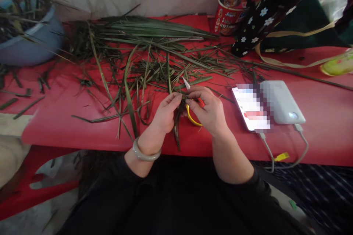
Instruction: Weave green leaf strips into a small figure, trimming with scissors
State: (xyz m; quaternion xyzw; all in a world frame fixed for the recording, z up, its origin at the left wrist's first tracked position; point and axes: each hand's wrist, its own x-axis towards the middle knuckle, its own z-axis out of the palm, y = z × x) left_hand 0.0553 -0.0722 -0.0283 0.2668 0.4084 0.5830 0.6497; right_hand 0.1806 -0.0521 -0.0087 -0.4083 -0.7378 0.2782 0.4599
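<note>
Left hand [167, 113] and right hand [210, 112] pinch leaf strips [177, 134] (middle hidden), partly covering scissors [192, 119]

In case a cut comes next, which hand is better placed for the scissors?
Probably the right hand: the scissors are partly hidden behind it, and the left hand is farther off. Both hold leaf strips, so the right may need freeing first. Whether it touches the scissors is unclear.

I noted a phone [252, 108], screen lit, lying on the red desk [331, 117] beside a white power bank [281, 99]. A pale cable [305, 143] ran from the latter past the front edge. Behind, I recorded a black flower-patterned flask [260, 16], standing between a red printed tub [228, 14] and a dark green bag [300, 25].
</note>
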